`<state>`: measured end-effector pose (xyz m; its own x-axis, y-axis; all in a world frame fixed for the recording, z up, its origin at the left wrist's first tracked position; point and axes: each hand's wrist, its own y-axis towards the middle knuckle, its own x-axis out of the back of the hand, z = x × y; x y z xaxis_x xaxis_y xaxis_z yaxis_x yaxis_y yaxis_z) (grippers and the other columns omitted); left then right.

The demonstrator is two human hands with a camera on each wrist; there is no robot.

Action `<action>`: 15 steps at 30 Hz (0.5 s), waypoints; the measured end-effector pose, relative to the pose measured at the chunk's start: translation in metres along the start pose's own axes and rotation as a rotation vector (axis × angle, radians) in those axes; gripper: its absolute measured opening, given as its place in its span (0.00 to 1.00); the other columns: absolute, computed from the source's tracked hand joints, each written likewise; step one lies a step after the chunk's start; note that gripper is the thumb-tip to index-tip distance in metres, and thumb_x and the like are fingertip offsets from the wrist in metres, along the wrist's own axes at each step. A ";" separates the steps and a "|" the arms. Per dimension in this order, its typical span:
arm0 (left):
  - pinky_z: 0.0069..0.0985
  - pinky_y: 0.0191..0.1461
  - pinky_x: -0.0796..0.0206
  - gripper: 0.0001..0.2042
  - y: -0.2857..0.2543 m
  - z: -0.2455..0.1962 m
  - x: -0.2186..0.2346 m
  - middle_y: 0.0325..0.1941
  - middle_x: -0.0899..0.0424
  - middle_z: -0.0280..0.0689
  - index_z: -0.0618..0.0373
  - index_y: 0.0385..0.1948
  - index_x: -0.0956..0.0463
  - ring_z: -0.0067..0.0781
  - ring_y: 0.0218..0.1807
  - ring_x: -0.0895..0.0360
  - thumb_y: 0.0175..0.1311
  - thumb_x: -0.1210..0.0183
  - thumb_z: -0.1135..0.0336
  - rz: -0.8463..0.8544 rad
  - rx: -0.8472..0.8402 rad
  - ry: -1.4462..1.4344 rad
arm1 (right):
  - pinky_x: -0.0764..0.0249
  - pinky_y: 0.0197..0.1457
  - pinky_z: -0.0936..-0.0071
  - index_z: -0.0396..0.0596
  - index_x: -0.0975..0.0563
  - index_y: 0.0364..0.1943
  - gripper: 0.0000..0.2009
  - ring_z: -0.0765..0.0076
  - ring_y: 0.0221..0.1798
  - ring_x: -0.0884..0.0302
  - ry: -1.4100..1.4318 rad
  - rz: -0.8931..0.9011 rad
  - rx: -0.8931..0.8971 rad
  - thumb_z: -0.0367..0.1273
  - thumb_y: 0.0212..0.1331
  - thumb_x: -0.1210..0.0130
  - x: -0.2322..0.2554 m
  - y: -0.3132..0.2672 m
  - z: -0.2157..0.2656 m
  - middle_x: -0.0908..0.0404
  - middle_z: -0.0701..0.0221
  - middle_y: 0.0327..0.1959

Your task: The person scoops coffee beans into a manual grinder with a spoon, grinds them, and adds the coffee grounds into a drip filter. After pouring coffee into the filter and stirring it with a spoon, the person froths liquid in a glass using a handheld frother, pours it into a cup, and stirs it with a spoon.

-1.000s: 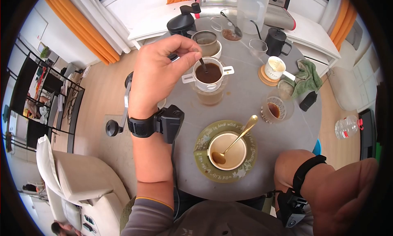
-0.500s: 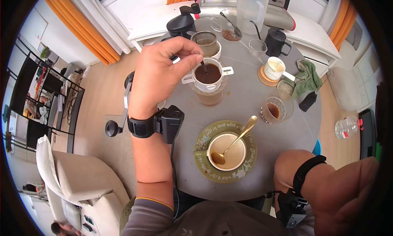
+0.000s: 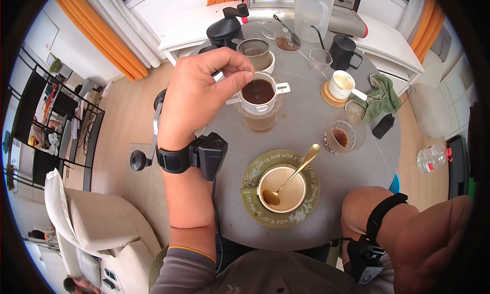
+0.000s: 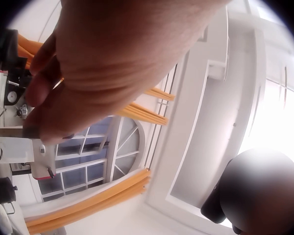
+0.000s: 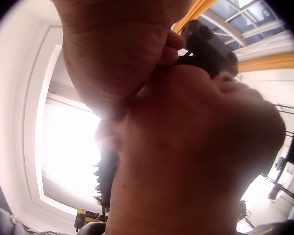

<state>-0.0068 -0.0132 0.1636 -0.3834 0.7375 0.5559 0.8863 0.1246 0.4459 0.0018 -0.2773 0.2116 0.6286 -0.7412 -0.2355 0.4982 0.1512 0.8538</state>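
Observation:
In the head view my left hand pinches a thin dark stirring stick between thumb and fingertips, its lower end hidden in coffee. The dark coffee fills a white two-handled dripper, which sits on a clear ribbed glass with brown liquid in it. My right hand is raised close to the head at the lower right, its fingers out of sight there. The right wrist view shows this right hand against the person's head, with some fingertips bent; I cannot tell whether it holds anything.
A cream cup with a golden spoon stands on a green saucer. To the right are a glass of coffee, a white coffee cup, a green cloth and a black kettle. A black grinder stands behind.
My left hand has shifted very slightly down, and the stick has tilted a little inside the dripper. My right arm stays where it was.

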 end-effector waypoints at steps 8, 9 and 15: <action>0.22 0.43 0.26 0.04 0.004 0.011 -0.005 0.31 0.11 0.32 0.60 0.36 0.15 0.20 0.33 0.19 0.60 0.31 0.74 -0.120 -0.129 -0.013 | 0.24 0.37 0.61 0.41 0.19 0.32 0.12 0.52 0.33 0.20 0.014 0.004 -0.036 0.35 0.65 0.47 -0.010 0.003 -0.006 0.21 0.55 0.27; 0.22 0.43 0.26 0.04 0.004 0.011 -0.006 0.31 0.11 0.32 0.60 0.36 0.15 0.19 0.34 0.19 0.60 0.31 0.74 -0.113 -0.107 -0.001 | 0.24 0.37 0.61 0.41 0.19 0.32 0.12 0.52 0.33 0.20 0.016 0.005 -0.040 0.35 0.65 0.47 -0.010 0.003 -0.006 0.21 0.54 0.27; 0.20 0.46 0.29 0.04 -0.001 0.000 -0.001 0.34 0.13 0.29 0.62 0.37 0.14 0.17 0.39 0.22 0.62 0.31 0.75 -0.016 -0.054 -0.006 | 0.24 0.37 0.60 0.39 0.18 0.32 0.12 0.50 0.33 0.19 0.029 0.015 -0.061 0.35 0.65 0.47 0.001 0.001 -0.002 0.20 0.53 0.27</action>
<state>-0.0072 -0.0138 0.1633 -0.3956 0.7398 0.5443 0.8647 0.1004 0.4921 0.0044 -0.2766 0.2107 0.6529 -0.7195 -0.2367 0.5232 0.2024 0.8279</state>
